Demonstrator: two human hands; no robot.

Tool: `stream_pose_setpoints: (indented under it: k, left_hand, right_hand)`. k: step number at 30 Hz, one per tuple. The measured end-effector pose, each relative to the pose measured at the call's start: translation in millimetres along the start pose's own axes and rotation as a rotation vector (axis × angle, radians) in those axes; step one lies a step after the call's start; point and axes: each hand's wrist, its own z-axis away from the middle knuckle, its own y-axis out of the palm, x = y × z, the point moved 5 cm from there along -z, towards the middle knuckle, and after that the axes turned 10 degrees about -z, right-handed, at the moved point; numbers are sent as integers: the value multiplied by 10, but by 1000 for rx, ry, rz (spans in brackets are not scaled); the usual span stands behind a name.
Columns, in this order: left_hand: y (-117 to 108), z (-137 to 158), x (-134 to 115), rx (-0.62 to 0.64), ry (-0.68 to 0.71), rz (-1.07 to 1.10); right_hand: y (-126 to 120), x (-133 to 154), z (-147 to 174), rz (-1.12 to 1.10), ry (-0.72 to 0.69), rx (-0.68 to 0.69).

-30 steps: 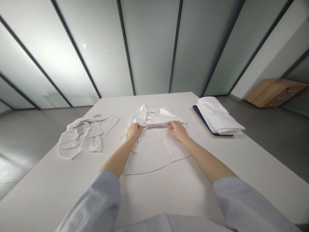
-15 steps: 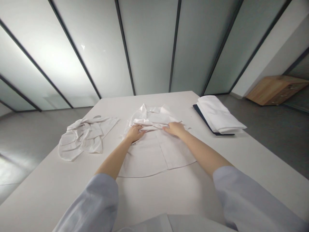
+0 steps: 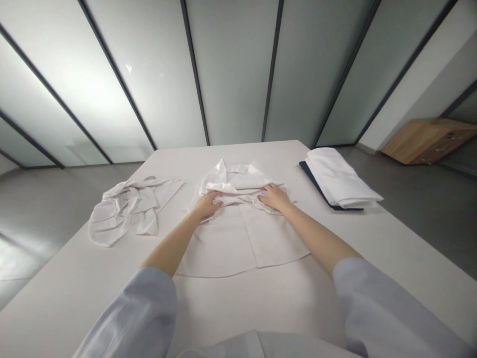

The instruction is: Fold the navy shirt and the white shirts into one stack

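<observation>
A white shirt (image 3: 231, 238) lies in front of me, collar at the far side and hem towards me. Its middle is bunched into folds across the width, while the lower part lies fairly flat. My left hand (image 3: 207, 204) grips the folds on the left, thumb pointing inwards. On the right side, my right hand (image 3: 275, 197) is closed on the same bunched cloth. Some fingertips are hidden in the fabric.
On the left of the white table (image 3: 253, 303) lies a crumpled white garment (image 3: 130, 209). Folded white cloth (image 3: 339, 176) rests on a dark flat item (image 3: 316, 184) at the right. A wooden cabinet (image 3: 428, 139) stands beyond, and frosted glass panels (image 3: 231, 69) line the back.
My right hand has shifted right and slightly away, and my left hand slightly left, so they are farther apart. The shirt's folds are spread wider and its hem sits slightly closer to me.
</observation>
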Motion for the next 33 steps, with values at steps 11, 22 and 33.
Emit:
stream_pose_setpoints:
  k: [11,22,33]
  left_hand:
    - [-3,-26,-855,30,182,-96]
    - [-555,-167,677,-586,-496,1148]
    - [-203,-149,565,-345,-435,775]
  right_hand:
    - [-60,745,12,-1015,35,366]
    - [89,524,-133,-526,-18,143]
    - [233,673,-154,-237,-125,65]
